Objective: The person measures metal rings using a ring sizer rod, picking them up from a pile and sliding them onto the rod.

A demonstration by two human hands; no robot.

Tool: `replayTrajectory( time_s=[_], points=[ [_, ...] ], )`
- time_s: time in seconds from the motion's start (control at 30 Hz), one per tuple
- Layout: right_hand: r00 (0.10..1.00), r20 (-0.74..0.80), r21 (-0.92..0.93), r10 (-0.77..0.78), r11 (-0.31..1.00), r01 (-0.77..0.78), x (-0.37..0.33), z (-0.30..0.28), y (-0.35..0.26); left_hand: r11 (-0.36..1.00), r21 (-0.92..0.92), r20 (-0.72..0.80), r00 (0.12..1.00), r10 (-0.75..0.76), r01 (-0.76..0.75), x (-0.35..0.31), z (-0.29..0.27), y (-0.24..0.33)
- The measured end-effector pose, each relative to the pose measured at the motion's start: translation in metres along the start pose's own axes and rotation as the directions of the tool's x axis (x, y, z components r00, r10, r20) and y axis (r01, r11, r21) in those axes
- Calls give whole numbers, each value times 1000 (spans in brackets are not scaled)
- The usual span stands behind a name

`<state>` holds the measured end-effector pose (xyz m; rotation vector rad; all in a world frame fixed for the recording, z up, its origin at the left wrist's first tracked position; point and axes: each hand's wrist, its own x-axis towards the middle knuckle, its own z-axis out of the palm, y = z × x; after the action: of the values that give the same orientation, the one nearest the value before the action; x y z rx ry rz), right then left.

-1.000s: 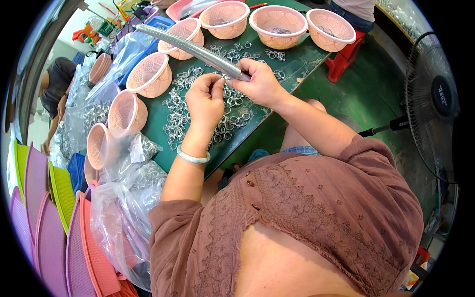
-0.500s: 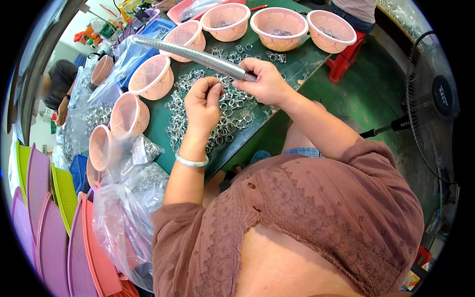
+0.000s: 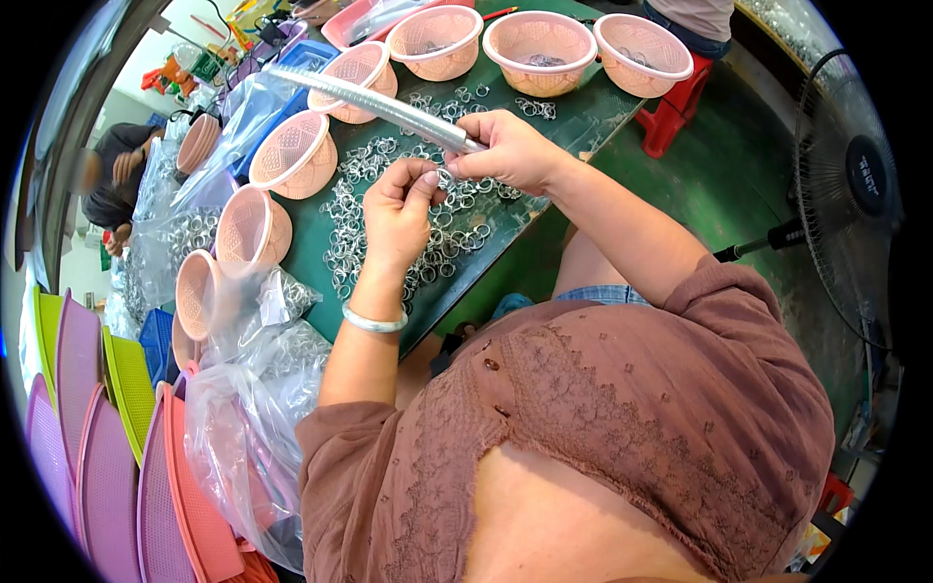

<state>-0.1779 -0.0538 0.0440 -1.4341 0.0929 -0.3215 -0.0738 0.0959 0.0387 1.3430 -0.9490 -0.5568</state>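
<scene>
In my right hand point(image 3: 510, 154) is the thick end of a tapered silver ring mandrel point(image 3: 384, 104), its thin end pointing up and to the left. My left hand point(image 3: 397, 216) is closed, thumb and fingertips pinching a small silver ring point(image 3: 445, 179) just below the mandrel's thick end. The ring is apart from the tapered shaft, close to my right fingers. Beneath both hands, many loose silver rings point(image 3: 350, 228) are spread over the green table point(image 3: 326, 219).
Pink baskets curve around the table's far and left sides, including one basket point(image 3: 539, 83) with rings inside. Clear plastic bags point(image 3: 253, 389) and purple baskets point(image 3: 107, 486) crowd my left. A red stool point(image 3: 671, 117) and a black fan point(image 3: 855, 194) stand right. Another person point(image 3: 121, 175) is at far left.
The mandrel and my right hand have shifted slightly left. A silver ring now shows between my left fingertips. The other person's hand at far left has moved up.
</scene>
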Motion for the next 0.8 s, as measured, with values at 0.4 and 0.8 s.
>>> replayTrajectory(
  time_s=[0.4,0.8],
  points=[
    [983,-71,-287,-167,948,140,0,3,-2,804,-477,217,934,-284,355,3,-16,-4],
    [954,-211,-609,-215,792,44,-8,-1,5,717,-626,-38,907,-420,306,-3,-27,2]
  ],
)
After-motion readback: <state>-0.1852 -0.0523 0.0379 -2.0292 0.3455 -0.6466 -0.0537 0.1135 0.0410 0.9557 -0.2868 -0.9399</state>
